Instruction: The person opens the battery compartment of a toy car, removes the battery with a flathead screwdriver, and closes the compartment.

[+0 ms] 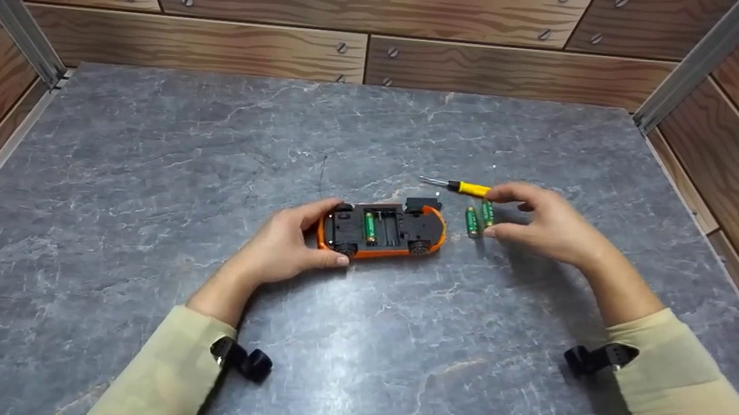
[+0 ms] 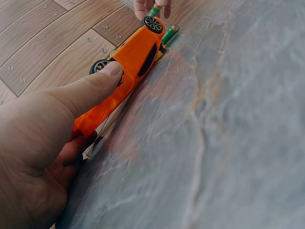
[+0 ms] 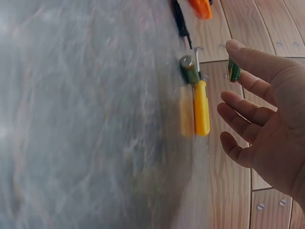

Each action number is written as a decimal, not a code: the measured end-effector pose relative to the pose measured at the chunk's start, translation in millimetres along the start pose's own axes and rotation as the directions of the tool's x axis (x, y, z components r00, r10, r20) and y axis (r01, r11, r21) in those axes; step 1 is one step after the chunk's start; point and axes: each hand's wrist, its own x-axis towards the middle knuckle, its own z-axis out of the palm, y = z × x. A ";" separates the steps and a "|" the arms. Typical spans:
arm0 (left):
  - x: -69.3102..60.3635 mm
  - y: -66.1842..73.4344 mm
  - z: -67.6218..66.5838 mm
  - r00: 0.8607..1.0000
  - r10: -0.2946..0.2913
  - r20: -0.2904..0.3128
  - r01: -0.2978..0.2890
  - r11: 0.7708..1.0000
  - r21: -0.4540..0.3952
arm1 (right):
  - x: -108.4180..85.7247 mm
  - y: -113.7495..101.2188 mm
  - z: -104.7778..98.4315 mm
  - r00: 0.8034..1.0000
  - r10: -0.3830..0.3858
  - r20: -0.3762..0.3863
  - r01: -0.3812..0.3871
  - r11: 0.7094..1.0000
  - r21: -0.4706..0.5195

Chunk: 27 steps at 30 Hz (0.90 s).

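Note:
An orange toy car (image 1: pixel 378 256) lies upside down, its black underside facing up. My left hand (image 1: pixel 279 243) grips one end of it between thumb and fingers; in the left wrist view the thumb presses on the orange side (image 2: pixel 138 47). One green battery (image 1: pixel 370 228) sits in the uncovered battery compartment (image 1: pixel 393 228). My right hand (image 1: pixel 545 226) pinches another green battery (image 3: pixel 233 70) between thumb and index finger, its other fingers loosely spread. A further green battery (image 1: pixel 472 222) lies on the table just left of that hand.
Behind the batteries lies a screwdriver (image 1: pixel 471 189) with a yellow handle, its tip pointing left. A small black piece (image 1: pixel 423 204) is at the car's far edge. The grey marbled table (image 1: pixel 215 134) is bordered by wood-patterned walls (image 1: pixel 256 50).

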 end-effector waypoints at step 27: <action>-0.3 1.7 0.3 1.000 -0.003 -0.003 0.003 1.000 -0.002 | 3.9 18.5 5.4 0.997 0.065 0.041 -0.065 0.998 -0.004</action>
